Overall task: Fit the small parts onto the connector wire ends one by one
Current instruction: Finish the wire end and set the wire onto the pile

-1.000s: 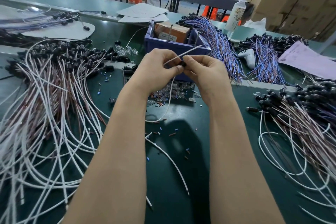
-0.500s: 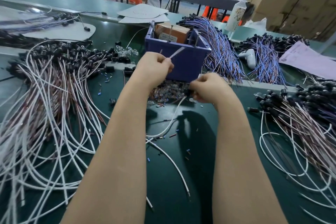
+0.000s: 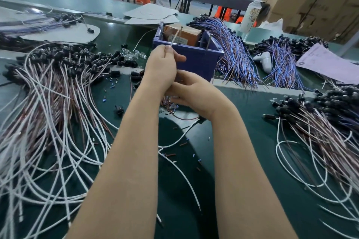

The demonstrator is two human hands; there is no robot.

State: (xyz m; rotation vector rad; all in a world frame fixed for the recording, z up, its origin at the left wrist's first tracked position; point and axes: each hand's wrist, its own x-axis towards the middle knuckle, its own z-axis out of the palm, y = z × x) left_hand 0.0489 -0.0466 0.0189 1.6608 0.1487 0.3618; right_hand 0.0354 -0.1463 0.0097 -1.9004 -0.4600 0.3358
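from my end: l hand (image 3: 163, 66) is up in front of the bin (image 3: 206, 60), thumb + forefinger pinching a white wire (image 3: 174, 37) just below its tip, so a short stub sticks up and away past the fingertips. r hand (image 3: 196, 93) sits lower, tucked against the l wrist, fingers curled in over the heap of clear parts (image 3: 169, 104) on the mat (image 3: 252, 126). can't tell if it's got one pinched or is only feeling for one, since its fingertips are hidden behind the l hand. my read: one wire end is presented and waiting, no part on it yet. handling: wire looks light and floppy along its length. the black connector (image 3: 201, 118) by the r wrist is prob its far end, not sure. it'll only act stiff close to the pinch, so hold near the tip and leave just enough stub bare for the part, else it bends away when pushed. parts look tiny and glassy, prob slippery, w/ thin leads that'd bend easy. take one by the body w/ fingertips, not the leads, and feed it straight along the stub. risk: dropping it among the scraps on the mat. more bundles (image 3: 48, 93) lie either side.
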